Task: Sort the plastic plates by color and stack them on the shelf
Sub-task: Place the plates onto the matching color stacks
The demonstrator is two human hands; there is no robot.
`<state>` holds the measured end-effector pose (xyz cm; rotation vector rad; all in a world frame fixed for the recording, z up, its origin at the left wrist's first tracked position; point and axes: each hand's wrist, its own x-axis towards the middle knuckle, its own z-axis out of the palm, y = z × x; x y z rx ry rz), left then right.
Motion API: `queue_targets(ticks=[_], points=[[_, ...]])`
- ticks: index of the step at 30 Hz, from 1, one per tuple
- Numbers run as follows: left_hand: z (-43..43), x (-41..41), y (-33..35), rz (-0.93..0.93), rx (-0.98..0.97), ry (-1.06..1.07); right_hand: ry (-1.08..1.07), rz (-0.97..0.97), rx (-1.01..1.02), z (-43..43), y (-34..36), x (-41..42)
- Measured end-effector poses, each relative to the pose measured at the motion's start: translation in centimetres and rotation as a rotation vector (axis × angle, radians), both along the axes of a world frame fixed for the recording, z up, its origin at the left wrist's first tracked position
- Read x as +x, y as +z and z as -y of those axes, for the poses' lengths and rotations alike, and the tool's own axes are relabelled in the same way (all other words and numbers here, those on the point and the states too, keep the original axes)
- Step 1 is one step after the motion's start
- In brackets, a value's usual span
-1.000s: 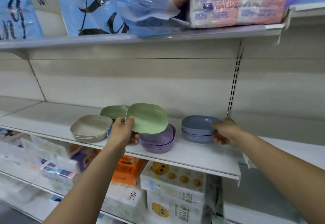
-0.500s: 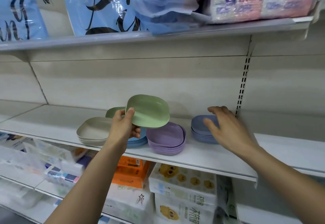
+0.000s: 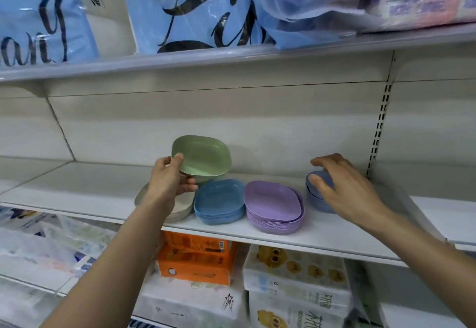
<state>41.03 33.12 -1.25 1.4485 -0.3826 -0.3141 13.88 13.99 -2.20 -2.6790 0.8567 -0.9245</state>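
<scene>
Left hand (image 3: 170,183) pinches the pale green rounded-square plastic plate (image 3: 203,156) by its left rim, thumb inside. That keeps it up off the white shelf (image 3: 334,232), behind the blue plate stack (image 3: 219,199), probably until it's sorted. Its hollow tilts toward me, long axis left-right. Right hand (image 3: 345,186), loose and spread, covers the greyish-blue plate stack (image 3: 315,199), steadying it I guess.

light: even, soft | glare: upper packaging | edges: curved, slightly blurred
</scene>
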Motion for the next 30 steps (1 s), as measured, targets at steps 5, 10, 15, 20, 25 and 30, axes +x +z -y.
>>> queue_targets(ticks=[5, 10, 15, 20, 25, 30], points=[[0.6, 5.6, 0.3, -0.124, 0.014, 0.0, 0.012, 0.032, -0.009, -0.7, 0.5, 3.0], [2.3, 9.8, -1.3, -0.22, 0.07, -0.052, -0.008, 0.032, 0.012, -1.5, 0.3, 5.1], [4.0, 12.7, -2.6, -0.283, 0.137, -0.059, -0.034, 0.033, 0.013, -1.2, 0.1, 5.8], [4.7, 15.4, -4.1, -0.324, 0.184, -0.104, -0.07, 0.036, 0.021, -1.1, 0.0, 6.1], [4.5, 15.3, -4.4, -0.094, 0.396, -0.065, -0.084, 0.045, 0.027, -1.1, -0.2, 6.7], [3.3, 11.1, -3.6, 0.262, 0.398, -0.027, -0.115, 0.074, 0.044, -1.6, -1.1, 6.4]])
